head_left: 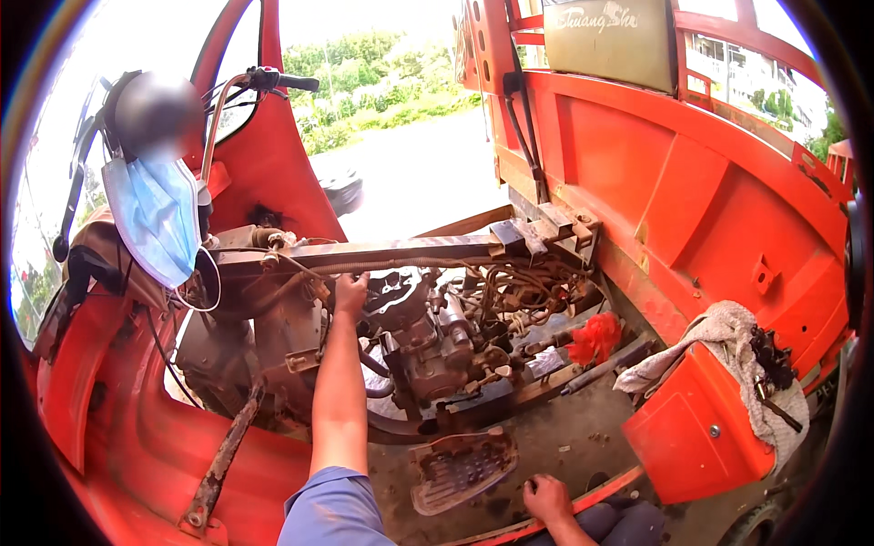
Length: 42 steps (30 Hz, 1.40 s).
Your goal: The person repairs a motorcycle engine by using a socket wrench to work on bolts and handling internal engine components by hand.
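My left arm stretches forward over the greasy engine (428, 350) of a red three-wheeled vehicle. At its end my left hand (350, 293) is closed beside the long frame beam (382, 253), against the corrugated hose (410, 263) along it. What its fingers hold, if anything, is hidden. Low on the right, my right hand (548, 499) rests with fingers curled near the red sill (601, 491), above my knee, and no object shows in it. A ridged metal footplate (464, 469) lies between my arms.
A blue face mask (157, 218) hangs by the handlebar (282, 80) at left. A red cloth (594, 338) lies at the engine's right end. Further right stands a red box (701, 428) draped with a grey towel (724, 328). The red cargo bed (628, 164) rises behind.
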Available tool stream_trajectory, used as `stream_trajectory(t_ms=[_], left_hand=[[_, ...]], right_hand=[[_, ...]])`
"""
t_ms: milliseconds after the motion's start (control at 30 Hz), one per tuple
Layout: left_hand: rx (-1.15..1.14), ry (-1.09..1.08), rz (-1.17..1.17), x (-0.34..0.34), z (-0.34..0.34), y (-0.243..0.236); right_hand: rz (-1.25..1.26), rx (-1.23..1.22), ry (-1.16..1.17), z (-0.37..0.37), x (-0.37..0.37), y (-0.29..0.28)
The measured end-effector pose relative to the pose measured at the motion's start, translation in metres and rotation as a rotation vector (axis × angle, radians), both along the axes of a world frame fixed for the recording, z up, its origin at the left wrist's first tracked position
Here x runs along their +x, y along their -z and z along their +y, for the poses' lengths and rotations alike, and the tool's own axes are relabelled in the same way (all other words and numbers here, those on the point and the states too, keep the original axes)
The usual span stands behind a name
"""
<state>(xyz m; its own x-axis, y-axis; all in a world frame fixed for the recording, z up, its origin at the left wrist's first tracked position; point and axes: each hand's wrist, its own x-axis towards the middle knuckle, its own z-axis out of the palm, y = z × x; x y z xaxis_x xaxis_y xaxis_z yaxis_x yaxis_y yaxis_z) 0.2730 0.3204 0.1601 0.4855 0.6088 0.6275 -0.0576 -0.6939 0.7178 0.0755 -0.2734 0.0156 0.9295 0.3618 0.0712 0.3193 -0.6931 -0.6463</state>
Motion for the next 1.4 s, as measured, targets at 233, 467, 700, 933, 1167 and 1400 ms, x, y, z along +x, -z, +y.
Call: stream_trajectory(t_ms=[233,467,700,933,1167,1400], left_hand=[[0.128,-0.394,0.202,0.007,-0.019,-0.007],[0.085,-0.133,0.373,-0.008,0.02,-0.013],[0.135,-0.283,0.389,-0.008,-0.027,-0.031],[0.166,-0.321,0.614,0.0,-0.019,-0.036],[0.29,-0.453,0.565,-0.003,-0.023,-0.03],[0.222,-0.51,0.536,0.003,-0.027,-0.031]], right_hand=[[-0.03,0.006,0.013,-0.004,-0.003,0.004],[-0.002,0.007,-0.023,-0.001,0.005,0.019],[-0.007,0.021,0.002,-0.005,0.003,0.016],[-0.026,0.037,0.008,-0.004,0.005,0.015],[-0.012,0.036,0.012,-0.004,0.004,0.013],[-0.019,0.032,0.018,-0.004,0.004,0.012]])
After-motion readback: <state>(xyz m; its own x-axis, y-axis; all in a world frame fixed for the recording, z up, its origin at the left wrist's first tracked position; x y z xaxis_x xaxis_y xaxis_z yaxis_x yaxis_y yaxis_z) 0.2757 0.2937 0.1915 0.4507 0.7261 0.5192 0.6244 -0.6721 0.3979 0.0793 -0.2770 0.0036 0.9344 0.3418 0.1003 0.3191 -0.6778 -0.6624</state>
